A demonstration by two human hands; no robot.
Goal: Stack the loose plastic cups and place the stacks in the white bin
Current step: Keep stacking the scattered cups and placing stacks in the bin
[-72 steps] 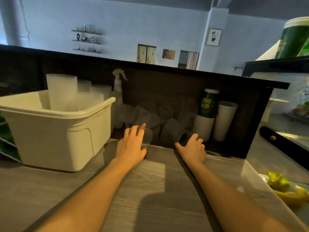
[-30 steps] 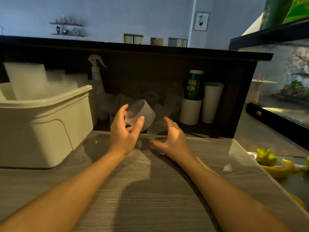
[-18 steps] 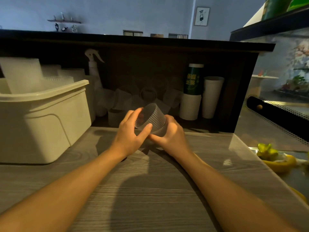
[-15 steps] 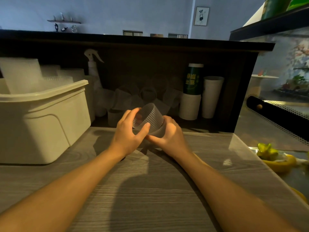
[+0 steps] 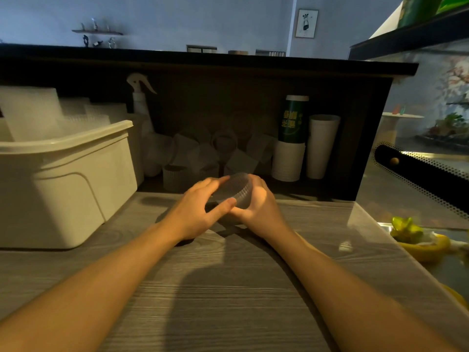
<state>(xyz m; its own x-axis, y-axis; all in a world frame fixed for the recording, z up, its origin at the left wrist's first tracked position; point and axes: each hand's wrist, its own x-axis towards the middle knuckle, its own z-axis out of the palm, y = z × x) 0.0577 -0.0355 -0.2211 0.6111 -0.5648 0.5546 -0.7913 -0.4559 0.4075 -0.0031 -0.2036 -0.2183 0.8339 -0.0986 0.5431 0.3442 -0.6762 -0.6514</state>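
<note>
Both hands meet over wood counter (image 5: 228,288): left hand (image 5: 195,214) & right hand (image 5: 256,207) grip ribbed clear cup (image 5: 234,190) betw. them. White bin (image 5: 66,179) w/ stacks sits left; loose cups (image 5: 203,153) heaped behind, under shelf.

Clear ribbed cup (image 5: 234,190) between my hands. White bin (image 5: 76,179) at worktop's (image 5: 228,288) left edge. Worktop grey woodgrain. Green canister (image 5: 293,120), yellow lettering, white lid.
</note>
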